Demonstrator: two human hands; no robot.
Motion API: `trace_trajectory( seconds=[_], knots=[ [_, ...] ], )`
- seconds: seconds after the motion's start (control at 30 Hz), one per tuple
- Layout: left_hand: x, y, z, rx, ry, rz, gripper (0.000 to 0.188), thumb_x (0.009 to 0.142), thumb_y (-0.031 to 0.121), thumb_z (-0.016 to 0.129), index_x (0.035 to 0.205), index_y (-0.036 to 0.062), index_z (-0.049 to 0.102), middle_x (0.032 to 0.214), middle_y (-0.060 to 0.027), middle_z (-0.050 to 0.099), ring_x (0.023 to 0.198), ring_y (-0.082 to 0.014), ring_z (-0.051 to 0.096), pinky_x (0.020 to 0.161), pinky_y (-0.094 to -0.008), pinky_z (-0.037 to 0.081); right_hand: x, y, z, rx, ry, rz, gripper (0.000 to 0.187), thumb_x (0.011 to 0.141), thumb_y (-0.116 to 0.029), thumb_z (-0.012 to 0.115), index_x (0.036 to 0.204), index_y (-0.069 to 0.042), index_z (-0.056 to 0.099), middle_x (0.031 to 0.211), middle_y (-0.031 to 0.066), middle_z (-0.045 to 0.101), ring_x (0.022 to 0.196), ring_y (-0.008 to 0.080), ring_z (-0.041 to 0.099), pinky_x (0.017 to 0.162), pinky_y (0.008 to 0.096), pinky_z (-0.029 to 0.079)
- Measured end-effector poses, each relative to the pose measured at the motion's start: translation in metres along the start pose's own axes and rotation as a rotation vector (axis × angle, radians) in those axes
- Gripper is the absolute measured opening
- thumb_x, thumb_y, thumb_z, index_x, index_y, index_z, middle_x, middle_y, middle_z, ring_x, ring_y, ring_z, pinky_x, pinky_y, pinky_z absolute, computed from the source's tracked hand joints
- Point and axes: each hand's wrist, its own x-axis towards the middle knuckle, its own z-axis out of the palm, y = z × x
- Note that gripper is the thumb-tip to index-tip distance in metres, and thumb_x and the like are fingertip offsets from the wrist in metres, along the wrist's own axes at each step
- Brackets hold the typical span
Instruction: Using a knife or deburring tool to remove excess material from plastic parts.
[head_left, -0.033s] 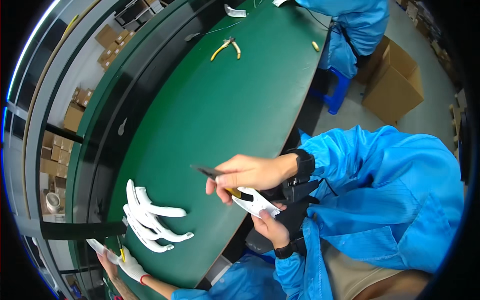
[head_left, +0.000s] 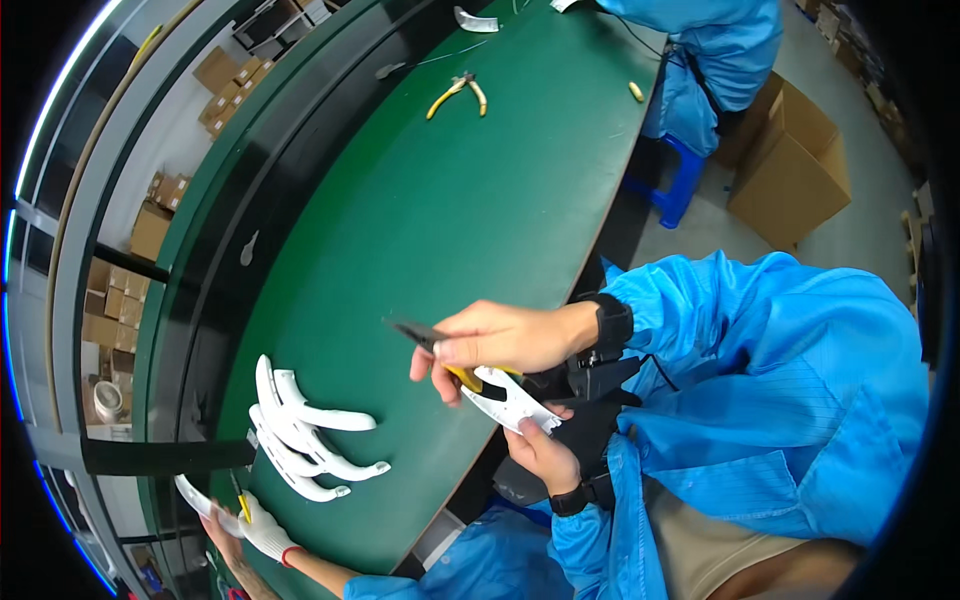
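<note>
Change noted: none that we can make out; our hands, the white part and the dark tool show no shift.

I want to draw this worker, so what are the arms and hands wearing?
Both arms wear loose bright blue sleeves with fine stripes. Each wrist carries a black band, one by the upper hand and one by the lower hand. A thin black cable runs beside the upper band. The hands are bare, with no gloves.

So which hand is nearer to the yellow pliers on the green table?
Right. The right hand, gripping a dark-tipped tool, is over the table, well short of the yellow pliers; the left hand, holding a white part, sits farther back.
</note>
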Motion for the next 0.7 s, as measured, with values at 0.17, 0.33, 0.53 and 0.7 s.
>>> trace_trajectory(
  seconds=[0.17, 0.33, 0.53, 0.7],
  knots=[
    [0.006, 0.012, 0.026, 0.003, -0.029, -0.032, 0.043, 0.101, 0.035, 0.046, 0.115, -0.0050, 0.048, 0.081, -0.0138, 0.062, 0.068, -0.0208, 0.062, 0.064, -0.0336, 0.054, -0.010, -0.022, -0.010, -0.013, 0.084, -0.063, 0.036, 0.103, -0.034, 0.042, 0.102, -0.001, 0.056, 0.082, 0.0067, 0.063, 0.075, 0.0144, 0.062, 0.067, 0.0297, 0.050],
    [-0.003, 0.019, 0.030, -0.071, 0.060, 0.040, 0.047, 0.099, 0.038, 0.049, 0.116, -0.0051, 0.050, 0.080, -0.0135, 0.061, 0.067, -0.0190, 0.060, 0.062, -0.0331, 0.052, 0.000, -0.002, 0.005, -0.236, -0.003, -0.062, 0.028, 0.100, -0.026, 0.048, 0.089, 0.000, 0.051, 0.069, 0.0047, 0.056, 0.061, 0.0134, 0.057, 0.057, 0.0297, 0.049],
    [0.001, 0.013, 0.017, 0.074, -0.044, 0.016, 0.048, 0.098, 0.038, 0.051, 0.116, -0.0066, 0.050, 0.084, -0.0139, 0.061, 0.065, -0.0193, 0.060, 0.057, -0.0298, 0.050, -0.010, 0.004, 0.013, -0.410, -0.028, -0.122, 0.031, 0.101, -0.027, 0.045, 0.089, 0.001, 0.049, 0.064, 0.0067, 0.060, 0.059, 0.0176, 0.060, 0.056, 0.0308, 0.048],
    [0.002, 0.012, 0.022, 0.088, 0.042, 0.084, 0.054, 0.098, 0.044, 0.051, 0.108, -0.0093, 0.051, 0.080, -0.0130, 0.058, 0.050, -0.0164, 0.054, 0.043, -0.0255, 0.045, -0.005, 0.004, 0.022, -0.544, -0.104, -0.138, 0.030, 0.102, -0.027, 0.046, 0.090, 0.000, 0.048, 0.062, 0.0061, 0.057, 0.057, 0.0205, 0.057, 0.055, 0.0318, 0.046]
  ],
)
